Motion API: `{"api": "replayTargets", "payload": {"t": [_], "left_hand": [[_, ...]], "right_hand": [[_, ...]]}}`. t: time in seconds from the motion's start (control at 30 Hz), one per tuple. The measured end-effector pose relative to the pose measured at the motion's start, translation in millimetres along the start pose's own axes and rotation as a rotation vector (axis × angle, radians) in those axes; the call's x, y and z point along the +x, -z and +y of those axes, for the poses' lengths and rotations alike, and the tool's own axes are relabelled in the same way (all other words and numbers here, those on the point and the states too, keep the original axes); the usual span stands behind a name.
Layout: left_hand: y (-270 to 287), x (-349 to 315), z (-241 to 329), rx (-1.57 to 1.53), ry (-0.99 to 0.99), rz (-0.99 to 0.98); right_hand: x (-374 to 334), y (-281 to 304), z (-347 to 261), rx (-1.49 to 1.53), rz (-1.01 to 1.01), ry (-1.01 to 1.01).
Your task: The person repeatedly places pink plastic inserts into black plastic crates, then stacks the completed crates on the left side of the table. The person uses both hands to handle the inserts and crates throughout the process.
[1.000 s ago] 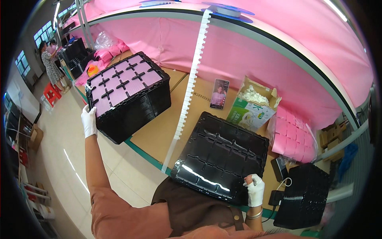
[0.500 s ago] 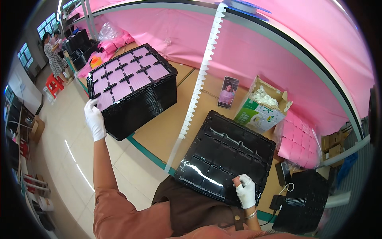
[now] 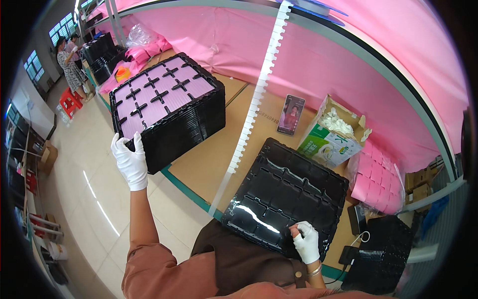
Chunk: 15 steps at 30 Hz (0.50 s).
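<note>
My left hand (image 3: 130,162), in a white glove, is at the near left corner of a tall stack of black plastic trays (image 3: 186,130). Its thumb and fingers are spread around that corner, apparently touching it. Lilac sheets (image 3: 164,82) lie in the top tray, with black cross-shaped ribs showing between them. My right hand (image 3: 305,241), also gloved but with bare fingertips, is curled closed over the near right part of a shiny black tray (image 3: 294,192) in front of me. Whatever its fingers hold, if anything, is hidden.
A white notched strip (image 3: 256,99) hangs down between the stack and the tray. Behind are a phone (image 3: 291,114) and an open carton (image 3: 331,142) of white pieces. Pink bagged sheets (image 3: 377,177) and more black trays (image 3: 381,254) are at right. People (image 3: 71,67) stand far left.
My left hand has moved slightly right and down, with its fingers now spread around the stack's corner. The right hand stays curled over the tray. The whole view has shifted a little.
</note>
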<state>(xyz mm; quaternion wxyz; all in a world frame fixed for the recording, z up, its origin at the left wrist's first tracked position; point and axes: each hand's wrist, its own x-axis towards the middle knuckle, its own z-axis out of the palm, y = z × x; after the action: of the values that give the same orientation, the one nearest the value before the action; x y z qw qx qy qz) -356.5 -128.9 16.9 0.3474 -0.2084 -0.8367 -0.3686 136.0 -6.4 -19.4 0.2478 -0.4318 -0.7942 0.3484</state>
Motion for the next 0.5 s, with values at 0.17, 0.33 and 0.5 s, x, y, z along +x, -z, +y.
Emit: {"api": "replayTargets", "payload": {"t": [0.17, 0.33, 0.5], "left_hand": [[-10, -50, 53, -0.106, -0.338, 0.125], [-83, -126, 103, -0.523, -0.067, -0.901], [-63, -127, 145, -1.106, 0.554, -1.398]], "right_hand": [[0, 0, 0, 0.028, 0.028, -0.055], [8, -1, -12, -0.022, -0.011, 0.0], [24, -2, -24, 0.063, -0.024, -0.065]]}}
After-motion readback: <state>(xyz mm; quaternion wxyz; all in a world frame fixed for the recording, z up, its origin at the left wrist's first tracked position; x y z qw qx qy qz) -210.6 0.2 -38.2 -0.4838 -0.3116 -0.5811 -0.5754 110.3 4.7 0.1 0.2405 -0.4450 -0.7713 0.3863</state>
